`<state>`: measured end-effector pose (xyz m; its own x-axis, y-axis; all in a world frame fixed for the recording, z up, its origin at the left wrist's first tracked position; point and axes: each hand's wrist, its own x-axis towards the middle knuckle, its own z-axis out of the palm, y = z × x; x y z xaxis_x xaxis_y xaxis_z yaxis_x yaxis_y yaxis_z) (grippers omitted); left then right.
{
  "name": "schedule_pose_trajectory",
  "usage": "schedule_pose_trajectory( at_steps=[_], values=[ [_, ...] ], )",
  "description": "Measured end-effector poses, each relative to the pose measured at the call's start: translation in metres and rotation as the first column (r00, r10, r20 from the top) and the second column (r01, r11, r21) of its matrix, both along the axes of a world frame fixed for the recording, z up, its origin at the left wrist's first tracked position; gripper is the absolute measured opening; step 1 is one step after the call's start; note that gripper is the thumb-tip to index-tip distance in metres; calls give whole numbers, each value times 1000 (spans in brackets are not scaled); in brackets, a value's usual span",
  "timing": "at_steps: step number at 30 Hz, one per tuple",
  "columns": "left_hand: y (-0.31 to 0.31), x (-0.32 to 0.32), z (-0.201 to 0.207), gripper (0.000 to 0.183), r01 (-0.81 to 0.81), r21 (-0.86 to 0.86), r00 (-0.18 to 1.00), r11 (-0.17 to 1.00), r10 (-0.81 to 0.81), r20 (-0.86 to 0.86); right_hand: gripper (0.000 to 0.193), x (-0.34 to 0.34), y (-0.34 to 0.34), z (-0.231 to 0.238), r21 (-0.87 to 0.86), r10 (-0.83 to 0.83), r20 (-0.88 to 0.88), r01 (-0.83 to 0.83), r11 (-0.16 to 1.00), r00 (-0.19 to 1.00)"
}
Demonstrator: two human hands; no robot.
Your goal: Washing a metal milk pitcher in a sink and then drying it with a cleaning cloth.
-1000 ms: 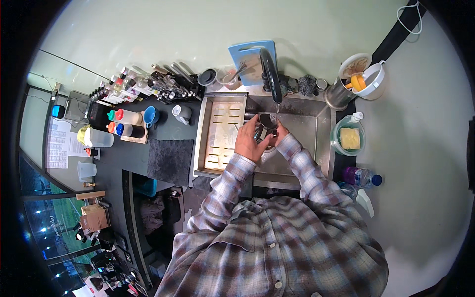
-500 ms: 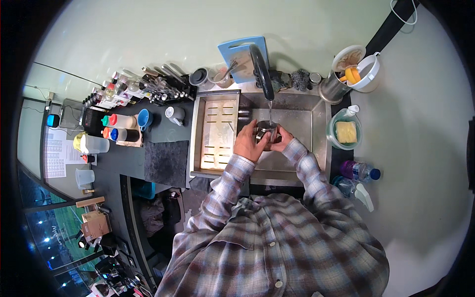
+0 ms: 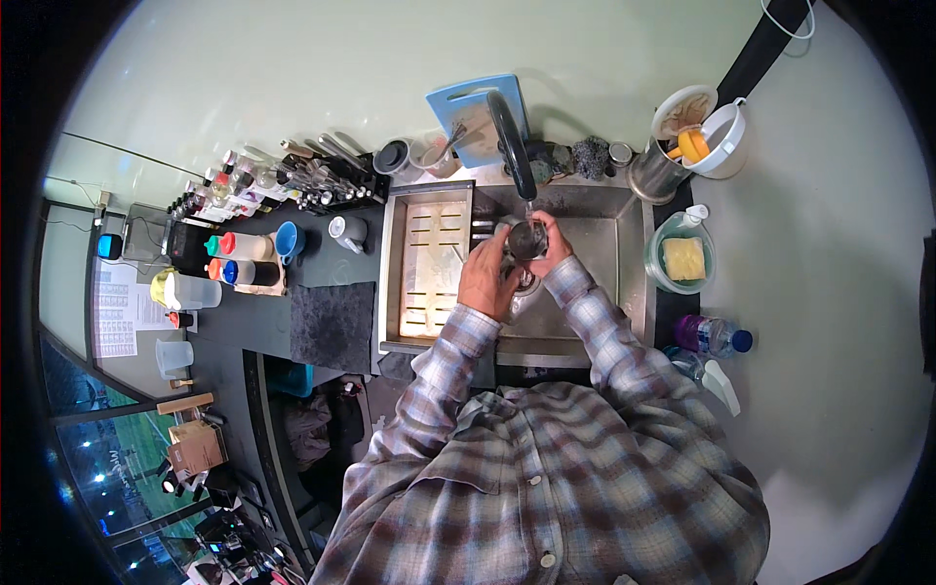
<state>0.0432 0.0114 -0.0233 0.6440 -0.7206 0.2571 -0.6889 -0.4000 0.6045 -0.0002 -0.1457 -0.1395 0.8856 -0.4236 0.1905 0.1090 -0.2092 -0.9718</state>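
Note:
Over the metal sink (image 3: 636, 263), under the black faucet (image 3: 518, 156), I hold a small round clear glass (image 3: 527, 240) with its mouth tilted up. My right hand (image 3: 555, 250) is closed round the glass from the right. My left hand (image 3: 484, 281) presses its fingers to the glass's left side, with its thumb lower down. A thin stream of water falls from the faucet near the glass's rim. Below the glass, between my hands, something shiny shows, too small to make out.
A slotted tray (image 3: 434, 263) covers the sink's left part. On the right are a bowl with a yellow sponge (image 3: 683, 259), a bottle with a blue cap (image 3: 717, 336) and a spray bottle (image 3: 720, 388). A blue cutting board (image 3: 478, 117) leans behind. A dark cloth (image 3: 331, 325) lies left.
The glass has turned so that its round mouth faces up, and my right hand has moved up and left around it. My left hand has dropped slightly lower.

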Motion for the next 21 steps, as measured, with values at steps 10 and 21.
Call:
schedule_pose_trajectory(
  at_steps=[10, 21],
  values=[
    [-11, -12, -10, 79, -5, -53, 972, 999, -8, -237, 83, -31, -21, 42, -433, -234, 114, 260, 863, 966],
    [-1, -8, -34, 82, -89, -166, 920, 982, 17, -392, 39, -28, 15, -11, 899, 156, -181, 99, 427, 971]
  ],
)
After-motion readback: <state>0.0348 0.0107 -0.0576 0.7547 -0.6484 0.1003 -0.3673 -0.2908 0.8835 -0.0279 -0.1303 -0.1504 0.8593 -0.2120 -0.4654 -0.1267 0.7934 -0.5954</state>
